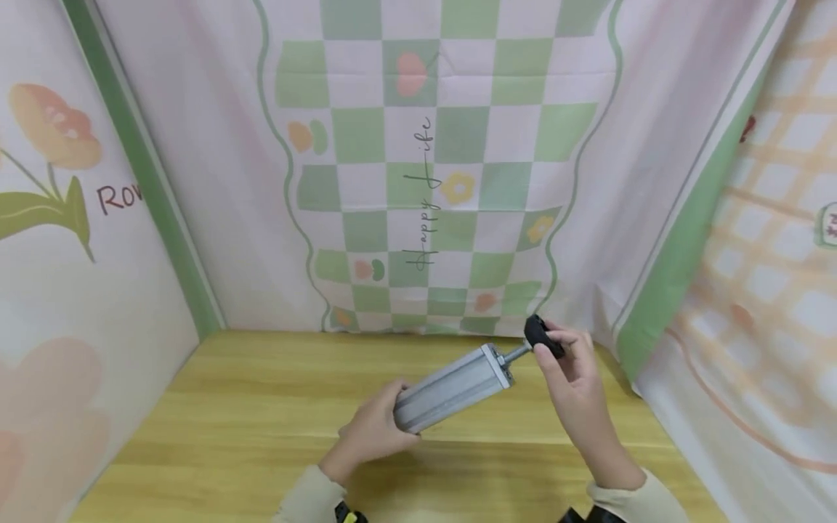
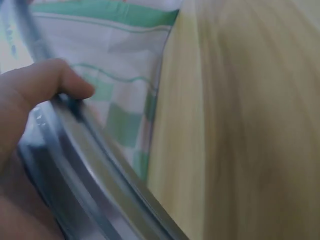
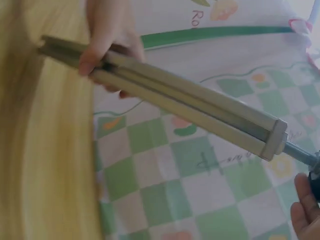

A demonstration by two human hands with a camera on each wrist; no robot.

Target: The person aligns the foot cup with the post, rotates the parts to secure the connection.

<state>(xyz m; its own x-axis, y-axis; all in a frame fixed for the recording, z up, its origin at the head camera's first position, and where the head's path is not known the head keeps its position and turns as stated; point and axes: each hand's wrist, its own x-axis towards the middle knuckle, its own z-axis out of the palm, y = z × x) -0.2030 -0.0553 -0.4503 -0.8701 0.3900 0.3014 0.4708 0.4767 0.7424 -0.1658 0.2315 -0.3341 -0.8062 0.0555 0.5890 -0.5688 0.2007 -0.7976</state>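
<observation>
A silver pneumatic cylinder with a square ribbed body is held above the table, tilted up toward the right in the head view. My left hand grips its lower end, fingers and thumb wrapped around the body. From the upper end plate a metal rod sticks out, with a black knob-like piece at its tip. The thumb and fingers of my right hand pinch that black piece. In the right wrist view the whole cylinder body shows; the black piece is partly cut off at the edge.
Below the hands lies a wooden tabletop. Behind it hangs a cloth with green and white checks. Printed cloths also stand at the left and right sides of the table.
</observation>
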